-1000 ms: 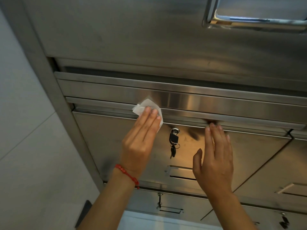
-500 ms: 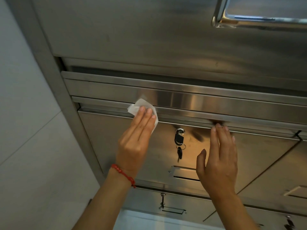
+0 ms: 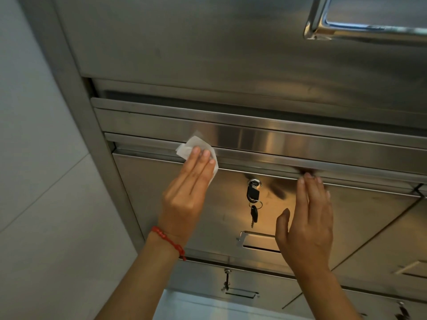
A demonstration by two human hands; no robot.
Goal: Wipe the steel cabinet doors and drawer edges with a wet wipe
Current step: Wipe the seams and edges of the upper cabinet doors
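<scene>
Left hand [image 3: 188, 192], fingers straight, pressing white wet wipe [image 3: 196, 146] flat against drawer edge [image 3: 300, 159] near its left end, above steel cabinet door [image 3: 147, 192]. Right hand [image 3: 307, 218] released, fingers straight, fingertips touching same edge further right. Key [image 3: 253, 195] hanging in door lock between both hands.

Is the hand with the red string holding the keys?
No, the left hand presses a white wipe against the drawer edge, while the keys hang untouched from the lock.
</scene>
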